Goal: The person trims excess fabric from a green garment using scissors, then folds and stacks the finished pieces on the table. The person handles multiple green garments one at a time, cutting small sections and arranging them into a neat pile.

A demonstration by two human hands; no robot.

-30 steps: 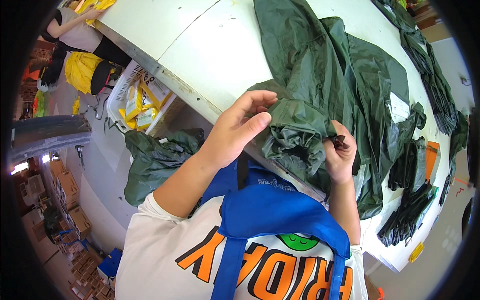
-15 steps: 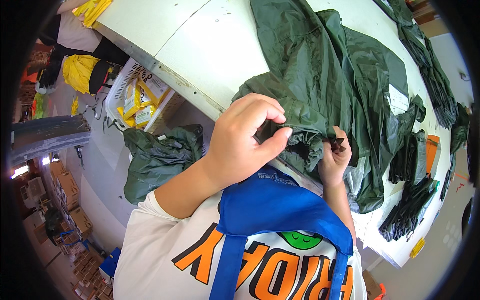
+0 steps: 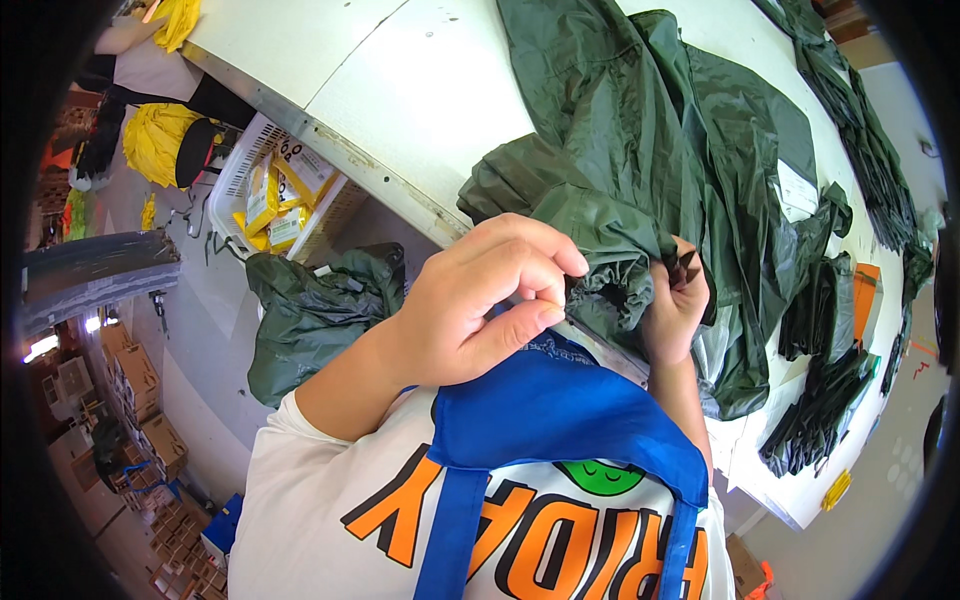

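Note:
A dark green rain jacket [image 3: 610,110] of thin, shiny cloth lies crumpled over the table's near edge. Its gathered elastic cuff [image 3: 612,290] faces me as a dark round opening. My right hand [image 3: 677,305] grips the cloth at the cuff's right side, with several fingers curled out of sight behind the folds. A small dark brown piece shows at those fingers, too unclear to name. Just left of the cuff, apart from it, is my left hand [image 3: 490,295]. Its thumb and forefinger are pinched together; whatever they hold is too small to make out.
A white basket [image 3: 240,175] with yellow packets stands below the table edge at left. Beside it hangs a bundled green garment [image 3: 320,320]. More dark garments [image 3: 820,400] and an orange piece [image 3: 865,300] lie at right. Another person's arm [image 3: 125,35] handles yellow cloth at upper left.
My left hand has come off the cuff, moving down and toward me, its thumb and forefinger now pinched. The right hand keeps hold of the cuff, turned slightly.

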